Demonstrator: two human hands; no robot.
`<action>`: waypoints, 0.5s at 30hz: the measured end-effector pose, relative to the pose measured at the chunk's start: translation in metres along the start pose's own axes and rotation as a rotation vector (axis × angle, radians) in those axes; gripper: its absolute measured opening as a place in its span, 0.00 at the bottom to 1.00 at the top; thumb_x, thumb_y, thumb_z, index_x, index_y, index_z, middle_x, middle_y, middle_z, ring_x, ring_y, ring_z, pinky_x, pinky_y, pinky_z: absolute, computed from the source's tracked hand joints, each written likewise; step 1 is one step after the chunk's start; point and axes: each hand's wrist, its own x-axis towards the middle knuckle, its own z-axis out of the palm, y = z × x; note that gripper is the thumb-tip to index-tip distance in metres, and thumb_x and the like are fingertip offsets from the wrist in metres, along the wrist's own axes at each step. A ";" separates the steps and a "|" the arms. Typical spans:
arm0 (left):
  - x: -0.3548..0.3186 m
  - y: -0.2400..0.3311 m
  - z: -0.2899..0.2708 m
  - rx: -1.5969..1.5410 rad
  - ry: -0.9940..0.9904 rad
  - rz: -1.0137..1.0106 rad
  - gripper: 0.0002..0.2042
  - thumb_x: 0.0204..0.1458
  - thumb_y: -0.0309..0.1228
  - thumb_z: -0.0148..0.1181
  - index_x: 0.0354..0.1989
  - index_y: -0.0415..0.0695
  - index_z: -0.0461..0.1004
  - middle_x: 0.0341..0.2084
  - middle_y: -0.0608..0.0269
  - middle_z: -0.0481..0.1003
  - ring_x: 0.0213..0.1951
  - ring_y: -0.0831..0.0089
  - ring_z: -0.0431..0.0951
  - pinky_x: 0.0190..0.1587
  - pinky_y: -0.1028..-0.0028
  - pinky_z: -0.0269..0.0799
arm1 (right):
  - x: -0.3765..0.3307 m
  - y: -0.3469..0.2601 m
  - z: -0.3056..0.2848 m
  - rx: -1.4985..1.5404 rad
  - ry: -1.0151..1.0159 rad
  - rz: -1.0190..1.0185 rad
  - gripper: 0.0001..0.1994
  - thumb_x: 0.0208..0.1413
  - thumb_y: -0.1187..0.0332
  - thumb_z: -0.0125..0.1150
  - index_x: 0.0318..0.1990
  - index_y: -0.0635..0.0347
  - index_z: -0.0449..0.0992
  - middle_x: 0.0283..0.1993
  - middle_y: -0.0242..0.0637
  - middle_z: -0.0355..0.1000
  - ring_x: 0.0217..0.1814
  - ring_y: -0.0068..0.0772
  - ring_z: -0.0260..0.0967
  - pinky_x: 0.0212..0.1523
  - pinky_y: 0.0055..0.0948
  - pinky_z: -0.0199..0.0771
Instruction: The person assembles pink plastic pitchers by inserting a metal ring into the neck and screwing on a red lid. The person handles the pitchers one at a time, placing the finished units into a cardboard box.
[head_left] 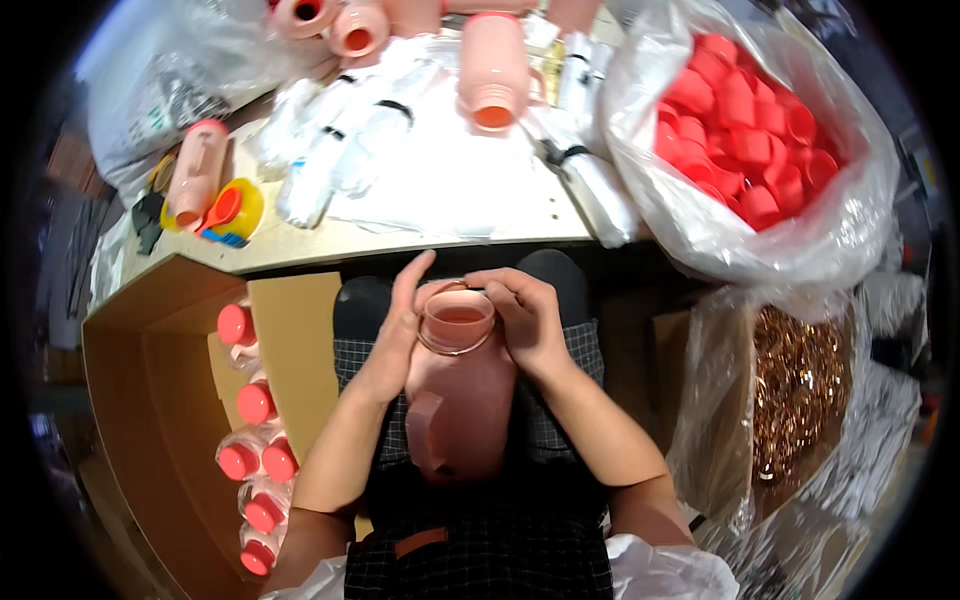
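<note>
A pink jug [462,410] stands tilted between my thighs, with its open mouth up and its handle toward the lower left. A thin copper-coloured ring [455,353] encircles the neck, sitting slightly askew. At the neck's left side, my left hand [393,335] presses on the ring with its thumb side, its fingers pointing up and fairly straight. My right hand [525,318] is closed on the ring's other side, fingers curled over the rim's far right. Parts of the ring and several fingertips are hidden.
A cardboard box [150,400] holds several red-capped jugs [256,402] at left. On the right are a clear bag of red caps [740,110] and a bagged heap of copper rings [800,390]. The worktable [380,235] ahead carries pink jugs [494,70] and plastic-wrapped bundles [598,195].
</note>
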 end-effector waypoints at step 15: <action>-0.032 -0.005 0.005 0.094 0.161 0.058 0.28 0.63 0.30 0.59 0.69 0.36 0.58 0.60 0.54 0.70 0.61 0.69 0.71 0.64 0.68 0.66 | -0.057 0.023 0.034 0.008 0.120 -0.160 0.24 0.66 0.71 0.55 0.66 0.68 0.59 0.64 0.48 0.65 0.67 0.37 0.63 0.69 0.37 0.62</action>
